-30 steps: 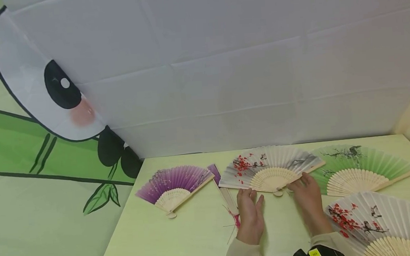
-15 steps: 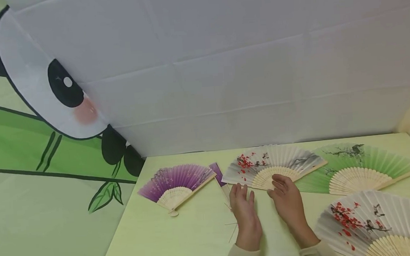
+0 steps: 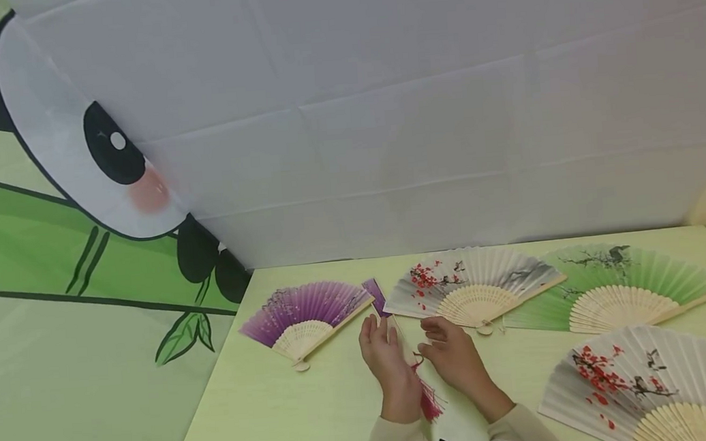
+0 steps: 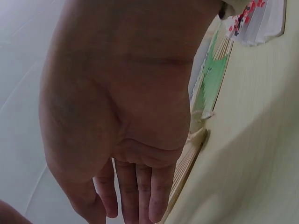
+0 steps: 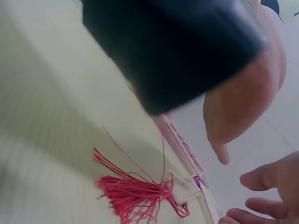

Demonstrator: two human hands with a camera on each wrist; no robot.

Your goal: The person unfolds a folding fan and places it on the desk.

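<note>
My left hand (image 3: pixel 391 368) hovers with straight fingers over a folded purple fan (image 3: pixel 374 297), palm turned inward and nothing in it. Facing it from the right, my right hand (image 3: pixel 458 360) has loosely bent fingers and holds nothing. Part of the folded fan is hidden behind the left hand. Its pink tassel (image 3: pixel 430 401) lies spread on the table between the wrists, and shows up close in the right wrist view. Just beyond the right hand lies a spread white fan (image 3: pixel 477 283) with red blossoms.
A spread purple fan (image 3: pixel 310 312) lies on the left of the pale table (image 3: pixel 268 418). To the right are a spread green fan (image 3: pixel 634 283), partly under the white one, and a second white blossom fan (image 3: pixel 653 377) nearer the front. A white cloth wall (image 3: pixel 384 143) rises behind.
My right hand has left the edge of the white fan and come leftward, close to my left hand. The left hand has shifted a little left, and the pink tassel now shows between them.
</note>
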